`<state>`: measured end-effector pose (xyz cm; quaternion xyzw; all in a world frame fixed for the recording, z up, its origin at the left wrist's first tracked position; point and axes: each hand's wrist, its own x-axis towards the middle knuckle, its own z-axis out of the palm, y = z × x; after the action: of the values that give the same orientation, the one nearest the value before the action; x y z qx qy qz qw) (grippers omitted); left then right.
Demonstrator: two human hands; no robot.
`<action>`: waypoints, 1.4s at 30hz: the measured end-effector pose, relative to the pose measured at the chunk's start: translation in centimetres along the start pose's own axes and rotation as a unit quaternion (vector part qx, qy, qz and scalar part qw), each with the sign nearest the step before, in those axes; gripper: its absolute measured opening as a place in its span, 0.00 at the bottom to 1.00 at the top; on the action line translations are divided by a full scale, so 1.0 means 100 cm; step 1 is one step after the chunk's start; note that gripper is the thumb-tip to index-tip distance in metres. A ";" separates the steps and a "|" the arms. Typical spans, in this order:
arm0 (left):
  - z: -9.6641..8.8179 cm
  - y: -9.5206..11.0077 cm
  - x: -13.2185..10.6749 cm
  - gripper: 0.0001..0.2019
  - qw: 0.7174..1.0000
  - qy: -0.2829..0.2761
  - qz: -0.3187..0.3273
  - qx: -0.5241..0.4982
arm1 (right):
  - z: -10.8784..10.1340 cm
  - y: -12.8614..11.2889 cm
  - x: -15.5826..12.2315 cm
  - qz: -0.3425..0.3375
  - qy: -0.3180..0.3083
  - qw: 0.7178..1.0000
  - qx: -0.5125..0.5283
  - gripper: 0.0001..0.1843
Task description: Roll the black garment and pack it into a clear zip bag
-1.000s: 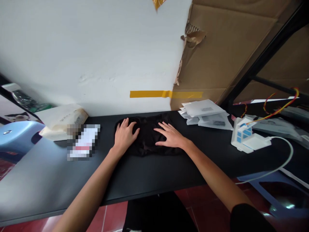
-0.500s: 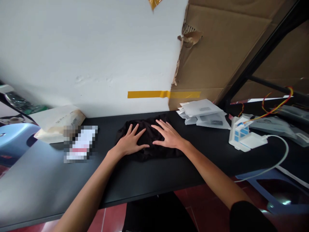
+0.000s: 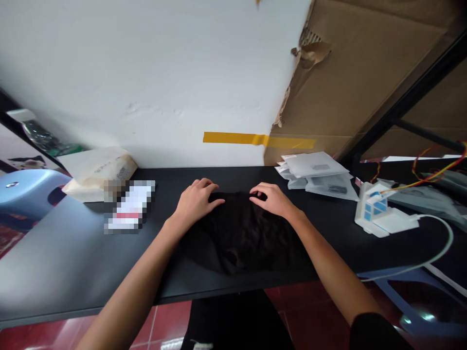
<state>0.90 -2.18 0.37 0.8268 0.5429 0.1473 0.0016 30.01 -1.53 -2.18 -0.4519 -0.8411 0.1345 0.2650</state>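
Paper-white padded envelope (image 3: 98,171) lies at the far left of the black matte tabletop (image 3: 73,262), with a blurred white label just beside it. Since half a second ago the black crumpled cloth (image 3: 239,233) has come nearer the front edge and spread out, where before it lay bunched under flat palms. The left hand (image 3: 195,201) and right hand (image 3: 273,199), a little apart, now curl their fingers over the cloth's far edge, pinching it; the cloth stretches from them toward the person. Further right sit clear plastic packets (image 3: 317,175) and a white-and-blue power strip (image 3: 379,214).
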 end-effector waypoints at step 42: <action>0.007 -0.026 0.005 0.13 0.974 0.173 0.147 -0.023 | -0.008 0.024 -0.001 0.038 0.115 0.976 -0.182 0.16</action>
<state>-1.08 -0.54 -0.56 0.8591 0.4042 0.2993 -0.0952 32.18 -0.30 -2.68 -0.5365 -0.7977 -0.0638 0.2680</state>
